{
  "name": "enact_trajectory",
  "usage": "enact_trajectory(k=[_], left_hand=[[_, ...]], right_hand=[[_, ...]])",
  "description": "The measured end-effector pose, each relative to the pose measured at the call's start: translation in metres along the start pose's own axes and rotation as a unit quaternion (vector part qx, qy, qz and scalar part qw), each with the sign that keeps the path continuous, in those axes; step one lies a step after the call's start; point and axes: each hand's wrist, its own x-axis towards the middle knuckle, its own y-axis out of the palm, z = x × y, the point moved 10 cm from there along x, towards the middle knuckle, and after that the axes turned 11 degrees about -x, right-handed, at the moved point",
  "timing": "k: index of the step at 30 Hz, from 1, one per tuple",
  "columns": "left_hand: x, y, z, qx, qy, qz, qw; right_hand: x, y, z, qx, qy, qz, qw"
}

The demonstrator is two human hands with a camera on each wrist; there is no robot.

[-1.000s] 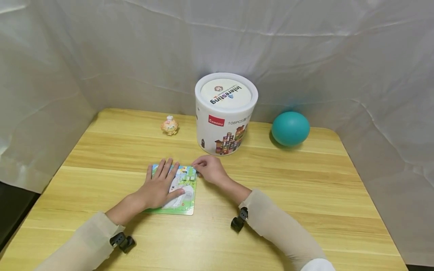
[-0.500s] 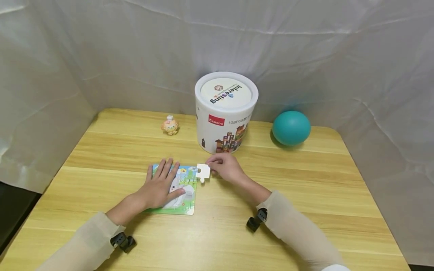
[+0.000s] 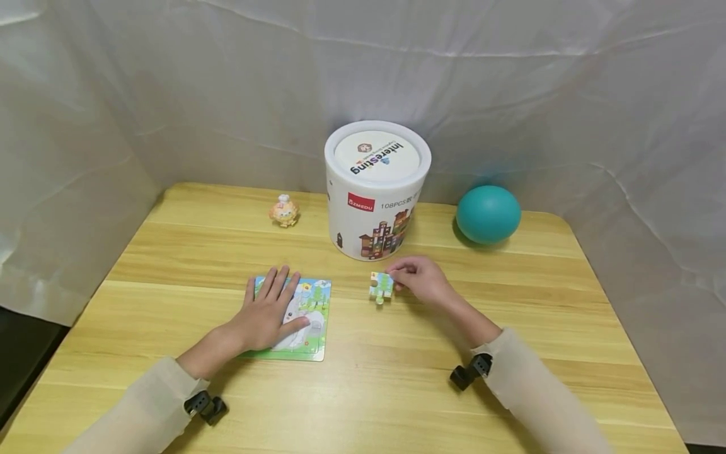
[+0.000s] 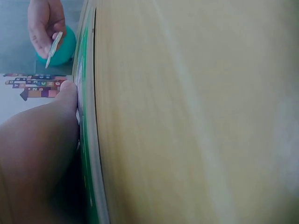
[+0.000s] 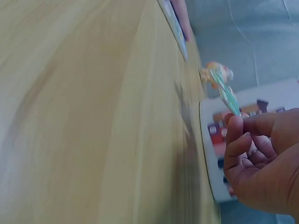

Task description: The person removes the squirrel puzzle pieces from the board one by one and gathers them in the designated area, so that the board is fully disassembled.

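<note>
A jigsaw puzzle board (image 3: 295, 354) with a white animal on a green and blue scene lies on the table. My left hand (image 3: 265, 318) rests flat on it, fingers spread, covering its left part. To the right of the board, my right hand (image 3: 421, 279) pinches a puzzle piece (image 3: 382, 285) by its edge between thumb and forefinger. The printed side, with a green tree, faces up in the head view. In the right wrist view the puzzle piece (image 5: 225, 93) is held above the table, clear of the board.
Behind the hands stands a large white bucket (image 3: 374, 202) with a lid. A small orange toy figure (image 3: 284, 211) is to its left and a teal ball (image 3: 488, 214) to its right. Grey cloth (image 3: 238, 94) hangs around the wooden table (image 3: 363, 403).
My right hand has moved right from the board's upper right corner with the piece, which showed its white back half a second ago and now shows its printed side. The left hand stays put.
</note>
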Motion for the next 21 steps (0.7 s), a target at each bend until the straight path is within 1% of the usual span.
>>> enact_trajectory(k=[2, 6, 9, 14, 17, 21], left_hand=[[0.0, 0.0, 0.0, 0.001, -0.001, 0.002, 1.0], [-0.001, -0.005, -0.008, -0.007, 0.012, -0.013, 0.9998], [-0.003, -0.008, -0.012, -0.007, 0.01, -0.013, 0.9998], [-0.003, -0.008, -0.012, 0.005, -0.002, -0.001, 1.0], [-0.003, -0.009, -0.011, -0.001, 0.005, -0.009, 0.9999], [-0.002, -0.005, -0.006, -0.005, 0.009, -0.011, 0.9999]], right_hand=[[-0.002, -0.008, -0.008, -0.005, 0.002, 0.001, 1.0], [-0.004, -0.024, -0.027, -0.005, 0.013, 0.002, 0.9999], [-0.007, -0.039, -0.039, -0.01, 0.017, -0.003, 0.9998], [-0.015, -0.067, -0.058, -0.04, 0.02, -0.015, 0.9989], [-0.02, -0.083, -0.07, -0.053, 0.031, -0.019, 0.9979], [-0.029, -0.101, -0.085, -0.059, 0.039, -0.02, 0.9973]])
